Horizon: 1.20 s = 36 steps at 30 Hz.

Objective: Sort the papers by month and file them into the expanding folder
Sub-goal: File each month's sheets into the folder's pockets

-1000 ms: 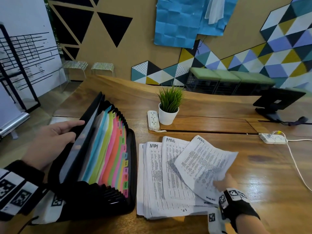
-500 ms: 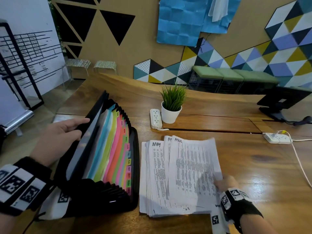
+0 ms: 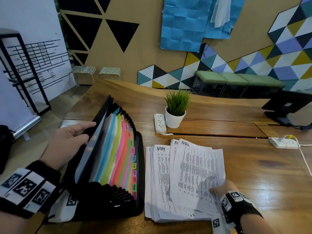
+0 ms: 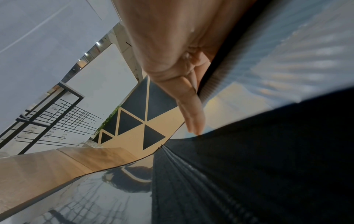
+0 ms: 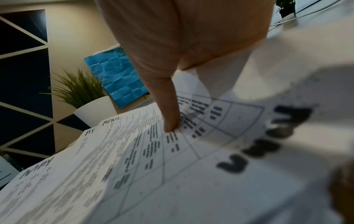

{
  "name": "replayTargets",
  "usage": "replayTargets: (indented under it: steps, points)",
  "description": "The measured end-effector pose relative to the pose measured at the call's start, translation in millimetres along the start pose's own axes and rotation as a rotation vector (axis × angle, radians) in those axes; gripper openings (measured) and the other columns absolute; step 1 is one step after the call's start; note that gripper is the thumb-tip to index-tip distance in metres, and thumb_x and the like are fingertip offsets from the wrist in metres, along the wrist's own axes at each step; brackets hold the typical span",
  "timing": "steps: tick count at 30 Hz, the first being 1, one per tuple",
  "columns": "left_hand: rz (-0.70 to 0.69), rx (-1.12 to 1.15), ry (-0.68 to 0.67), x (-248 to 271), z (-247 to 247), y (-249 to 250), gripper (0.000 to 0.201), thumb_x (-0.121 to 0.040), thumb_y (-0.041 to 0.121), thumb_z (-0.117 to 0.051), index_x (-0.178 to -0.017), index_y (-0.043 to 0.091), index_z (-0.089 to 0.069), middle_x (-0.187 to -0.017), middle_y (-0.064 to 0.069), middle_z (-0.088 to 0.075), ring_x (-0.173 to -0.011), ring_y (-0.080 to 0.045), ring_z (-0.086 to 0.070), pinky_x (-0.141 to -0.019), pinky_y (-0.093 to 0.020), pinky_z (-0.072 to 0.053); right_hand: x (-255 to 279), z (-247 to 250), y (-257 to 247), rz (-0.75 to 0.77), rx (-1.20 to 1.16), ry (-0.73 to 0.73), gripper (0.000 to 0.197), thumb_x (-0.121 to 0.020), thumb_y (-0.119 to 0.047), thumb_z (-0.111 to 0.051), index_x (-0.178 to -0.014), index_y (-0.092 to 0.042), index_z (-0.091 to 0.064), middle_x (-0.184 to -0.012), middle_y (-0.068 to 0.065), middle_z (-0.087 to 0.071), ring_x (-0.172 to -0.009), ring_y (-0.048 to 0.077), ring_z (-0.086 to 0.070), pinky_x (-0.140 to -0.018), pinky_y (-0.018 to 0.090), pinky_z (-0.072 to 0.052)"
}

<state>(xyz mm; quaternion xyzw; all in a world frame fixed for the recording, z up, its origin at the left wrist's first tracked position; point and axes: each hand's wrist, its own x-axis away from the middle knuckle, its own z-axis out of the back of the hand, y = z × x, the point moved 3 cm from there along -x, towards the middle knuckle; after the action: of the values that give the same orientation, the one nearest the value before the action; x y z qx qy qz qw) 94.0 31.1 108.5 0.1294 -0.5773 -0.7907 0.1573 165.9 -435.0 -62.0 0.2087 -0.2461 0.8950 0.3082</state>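
A black expanding folder [image 3: 108, 196] stands open on the table's left, its coloured dividers tabbed by month. My left hand [image 3: 72, 139] pinches the folder's outer flap [image 4: 268, 151], with the thumb on its inner side. Right of the folder lies a stack of printed papers [image 3: 160, 179]; the sheet showing at its left is marked MAY. My right hand [image 3: 221, 188] pinches the lower right corner of a sheet marked APRIL [image 3: 197, 166], thumb [image 5: 168, 106] on top, the other fingers hidden beneath. This sheet rests over the stack, covering another sheet whose heading starts AP.
A potted plant [image 3: 176, 114] and a white power strip [image 3: 160, 123] stand just beyond the papers. A second power strip [image 3: 283, 143] with a cable lies at the right, and a monitor [image 3: 290, 105] stands at the far right. The wooden table [image 3: 261, 174] is bare right of the stack.
The APRIL sheet, held up and tilted to the right a second ago, has swung left and come down onto the stack. My left hand has stayed on the folder's flap.
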Motion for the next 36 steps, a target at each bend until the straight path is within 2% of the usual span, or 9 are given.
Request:
replayTargets:
  steps: [3,5,8,12,16,20,22,27,36]
  points:
    - [0.041,0.056,-0.019,-5.1,7.3,-3.6,0.054,-0.083,-0.013,-0.047,-0.094,0.033,-0.073,-0.072,0.008,-0.073,-0.073,-0.026,-0.070,-0.077,-0.038,-0.059,4.1,-1.1,-1.8,0.039,0.071,0.002,0.058,-0.074,-0.030,-0.073,-0.118,-0.001,-0.050,-0.089,0.007,-0.057,-0.083,0.022,-0.057,-0.074,0.031,-0.053]
    - [0.047,0.076,-0.011,-4.3,17.6,-2.6,0.054,-0.079,-0.008,-0.050,-0.100,0.036,-0.074,-0.099,-0.006,-0.072,-0.100,-0.050,-0.062,-0.091,-0.065,-0.046,6.8,7.7,-5.9,0.140,0.129,0.046,0.043,-0.087,-0.028,-0.059,-0.117,0.002,-0.051,-0.094,0.009,-0.060,-0.082,0.020,-0.058,-0.080,0.029,-0.052]
    - [0.037,0.074,0.033,-2.7,33.4,-0.5,0.053,-0.078,-0.008,-0.050,-0.100,0.035,-0.074,-0.102,-0.007,-0.073,-0.103,-0.052,-0.059,-0.093,-0.067,-0.044,21.2,30.3,-16.5,0.313,0.085,-0.016,0.025,-0.092,-0.021,-0.053,-0.103,0.001,-0.057,-0.086,0.009,-0.063,-0.074,0.020,-0.061,-0.082,0.033,-0.053]
    - [0.037,0.092,0.038,-3.0,43.1,-0.6,0.055,-0.078,-0.008,-0.050,-0.100,0.036,-0.074,-0.107,-0.024,-0.068,-0.098,-0.055,-0.059,-0.086,-0.058,-0.046,68.9,68.3,-33.0,0.561,-0.011,-0.134,0.020,-0.089,-0.021,-0.056,-0.078,-0.007,-0.065,-0.058,0.003,-0.066,-0.052,0.012,-0.063,-0.051,0.021,-0.050]
    - [0.019,0.130,0.035,-3.4,49.6,-1.9,0.051,-0.068,0.003,-0.053,-0.102,0.035,-0.073,-0.106,-0.016,-0.071,-0.101,-0.061,-0.053,-0.090,-0.071,-0.039,70.2,109.9,-37.4,0.585,-0.131,-0.005,0.017,-0.076,-0.033,-0.071,-0.085,-0.018,-0.070,-0.076,0.003,-0.073,-0.067,0.025,-0.069,-0.066,0.046,-0.055]
    - [0.023,0.146,0.034,-3.3,47.9,-2.1,0.051,-0.070,0.000,-0.053,-0.099,0.035,-0.074,-0.101,0.006,-0.074,-0.100,-0.036,-0.067,-0.097,-0.057,-0.047,-45.6,153.9,-23.5,0.639,-0.396,-0.052,0.068,-0.047,-0.034,-0.093,-0.108,-0.020,-0.065,-0.111,0.011,-0.067,-0.102,0.035,-0.063,-0.092,0.059,-0.042]
    - [0.031,0.170,0.022,-3.2,44.8,-2.4,0.051,-0.071,-0.002,-0.052,-0.099,0.034,-0.075,-0.101,0.007,-0.073,-0.102,-0.040,-0.065,-0.095,-0.060,-0.047,-11.8,159.6,-47.8,0.763,-0.487,-0.176,0.079,-0.048,-0.022,-0.092,-0.119,-0.030,-0.058,-0.123,0.005,-0.061,-0.111,0.028,-0.060,-0.096,0.053,-0.041]
    - [0.036,0.216,0.016,-7.1,40.2,-4.7,0.051,-0.059,0.008,-0.054,-0.098,0.033,-0.075,-0.106,-0.009,-0.067,-0.105,-0.039,-0.064,-0.097,-0.060,-0.045,147.8,153.5,-127.3,0.963,-0.532,-0.391,0.059,-0.058,0.011,-0.068,-0.093,-0.036,-0.068,-0.085,-0.006,-0.074,-0.073,0.012,-0.071,-0.052,0.022,-0.054]
    - [0.005,0.178,0.024,-6.7,38.2,-3.5,0.057,-0.076,-0.014,-0.047,-0.094,0.032,-0.076,-0.097,0.011,-0.074,-0.101,-0.032,-0.067,-0.092,-0.060,-0.048,167.2,136.8,-155.3,0.970,-0.285,-0.715,0.077,-0.041,-0.024,-0.093,-0.112,-0.024,-0.063,-0.114,0.016,-0.065,-0.100,0.036,-0.063,-0.078,0.042,-0.055]
